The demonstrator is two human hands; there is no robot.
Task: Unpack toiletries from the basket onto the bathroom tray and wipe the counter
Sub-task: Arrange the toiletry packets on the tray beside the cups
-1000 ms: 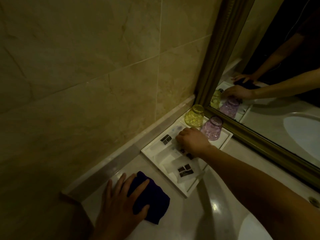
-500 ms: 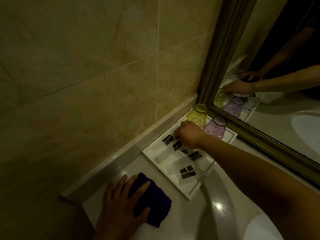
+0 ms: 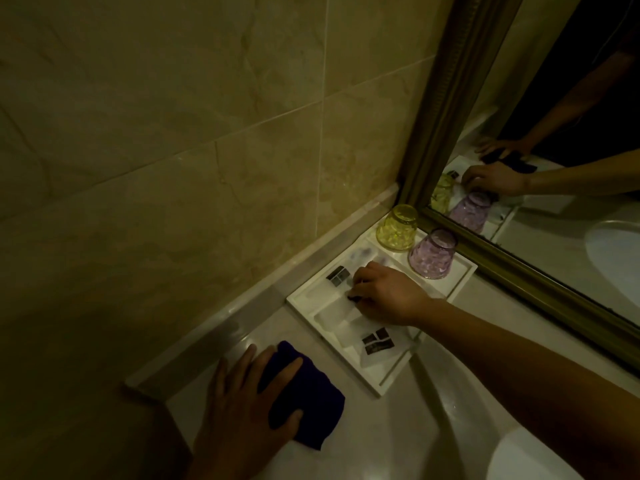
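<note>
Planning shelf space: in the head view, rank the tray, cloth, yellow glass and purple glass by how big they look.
1. Tray
2. Cloth, partly under the left hand
3. Purple glass and yellow glass: they look alike, so no ranking between them.

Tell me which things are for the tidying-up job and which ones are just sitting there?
For the job: white tray, toiletry packets, dark blue cloth, counter, left hand, right hand.

Just sitting there: yellow glass, purple glass, mirror, tiled wall.
</note>
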